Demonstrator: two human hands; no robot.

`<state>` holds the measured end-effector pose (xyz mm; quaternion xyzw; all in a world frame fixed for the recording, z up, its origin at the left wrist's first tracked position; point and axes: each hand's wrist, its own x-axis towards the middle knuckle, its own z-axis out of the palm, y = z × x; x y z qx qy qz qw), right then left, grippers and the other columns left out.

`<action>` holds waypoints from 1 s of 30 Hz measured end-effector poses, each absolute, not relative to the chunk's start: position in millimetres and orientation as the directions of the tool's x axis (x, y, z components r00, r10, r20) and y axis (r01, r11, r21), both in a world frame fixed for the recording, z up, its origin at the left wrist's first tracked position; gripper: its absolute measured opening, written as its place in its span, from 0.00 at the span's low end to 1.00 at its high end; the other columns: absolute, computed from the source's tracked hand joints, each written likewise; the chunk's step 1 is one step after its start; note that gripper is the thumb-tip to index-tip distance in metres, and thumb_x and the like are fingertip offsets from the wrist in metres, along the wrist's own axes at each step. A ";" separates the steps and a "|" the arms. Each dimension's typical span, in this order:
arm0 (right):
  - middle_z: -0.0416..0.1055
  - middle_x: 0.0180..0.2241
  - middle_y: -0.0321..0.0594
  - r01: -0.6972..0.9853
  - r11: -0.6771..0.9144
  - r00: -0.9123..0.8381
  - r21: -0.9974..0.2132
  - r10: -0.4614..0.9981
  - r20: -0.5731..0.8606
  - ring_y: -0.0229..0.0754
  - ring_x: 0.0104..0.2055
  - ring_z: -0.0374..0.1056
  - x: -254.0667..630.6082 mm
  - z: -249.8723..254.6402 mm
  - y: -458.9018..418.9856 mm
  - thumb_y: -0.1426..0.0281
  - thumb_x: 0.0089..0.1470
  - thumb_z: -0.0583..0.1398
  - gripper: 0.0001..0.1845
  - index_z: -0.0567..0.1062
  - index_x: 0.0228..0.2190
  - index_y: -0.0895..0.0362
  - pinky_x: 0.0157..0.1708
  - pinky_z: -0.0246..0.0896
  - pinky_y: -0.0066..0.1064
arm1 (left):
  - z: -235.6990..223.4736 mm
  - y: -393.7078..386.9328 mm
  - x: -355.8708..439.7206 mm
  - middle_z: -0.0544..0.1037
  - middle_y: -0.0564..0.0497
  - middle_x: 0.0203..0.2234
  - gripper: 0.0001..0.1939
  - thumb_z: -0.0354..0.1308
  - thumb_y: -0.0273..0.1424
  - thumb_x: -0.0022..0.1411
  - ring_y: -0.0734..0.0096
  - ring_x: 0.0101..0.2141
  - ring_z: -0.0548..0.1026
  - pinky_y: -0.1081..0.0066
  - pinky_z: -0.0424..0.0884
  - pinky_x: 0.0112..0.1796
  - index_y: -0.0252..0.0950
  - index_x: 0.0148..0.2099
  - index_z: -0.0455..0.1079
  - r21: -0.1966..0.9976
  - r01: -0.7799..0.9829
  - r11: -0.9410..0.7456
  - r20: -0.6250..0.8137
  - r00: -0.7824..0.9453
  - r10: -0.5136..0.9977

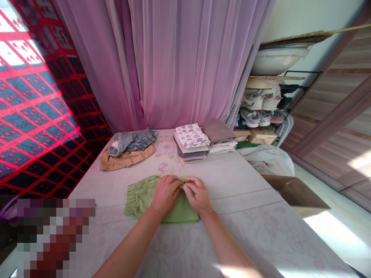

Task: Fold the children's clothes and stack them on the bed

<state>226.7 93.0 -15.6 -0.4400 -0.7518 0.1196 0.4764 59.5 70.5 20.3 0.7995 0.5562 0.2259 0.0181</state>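
Left hand (166,194) spread over the middle of the green shorts (145,195), its thumb and fingertips pinched on cloth at the upper edge; just beside it, the right hand (198,194) pinches the same edge, the fingertips of the two nearly meeting. The shorts lie flat on the near part of the cloth-covered desk (237,216), gathered waistband to the left. Farther back, from the left: a denim garment (133,141) rests crumpled on a tan garment (127,159); next, a folded stack topped by a heart-print cloth (191,135); against it, a brown folded cloth (218,132) on white folded cloths (222,147). Right of the desk stand shoes (255,118) on a rack and an open cardboard box (301,192).
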 end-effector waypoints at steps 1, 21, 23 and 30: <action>0.73 0.38 0.45 0.543 0.545 -0.107 -0.639 0.799 0.591 0.43 0.44 0.68 231.7 -14.7 96.3 0.65 0.60 0.52 0.16 0.78 0.32 0.54 0.48 0.63 0.36 | 19.0 71.6 59.4 0.76 0.49 0.43 0.11 0.55 0.28 0.62 0.63 0.45 0.70 0.62 0.65 0.47 0.43 0.43 0.75 0.290 0.879 -0.379 0.342 0.275 0.899; 0.71 0.24 0.30 0.275 0.155 -0.228 -0.949 0.969 0.092 0.35 0.25 0.65 230.6 -3.2 151.9 0.69 0.45 0.58 0.25 0.72 0.48 0.55 0.27 0.61 0.26 | 11.4 71.1 49.1 0.75 0.50 0.51 0.13 0.49 0.26 0.63 0.62 0.55 0.67 0.58 0.63 0.54 0.41 0.43 0.74 0.280 0.832 -0.479 0.290 0.402 0.868; 0.73 0.27 0.31 0.186 0.146 -0.258 -0.972 0.962 0.095 0.35 0.26 0.67 231.7 -9.8 155.7 0.71 0.45 0.57 0.25 0.72 0.48 0.55 0.28 0.63 0.26 | 12.4 72.5 50.8 0.76 0.50 0.51 0.13 0.49 0.26 0.63 0.63 0.54 0.68 0.59 0.63 0.54 0.41 0.44 0.73 0.300 0.823 -0.482 0.264 0.415 0.871; 0.76 0.33 0.37 0.215 0.167 -0.168 -0.962 0.977 0.132 0.37 0.33 0.70 239.4 -31.9 163.0 0.74 0.46 0.55 0.24 0.72 0.47 0.56 0.39 0.67 0.31 | 16.8 85.7 54.7 0.78 0.50 0.43 0.14 0.47 0.28 0.64 0.66 0.46 0.74 0.64 0.66 0.49 0.41 0.48 0.70 0.447 0.788 -0.423 0.220 0.362 0.906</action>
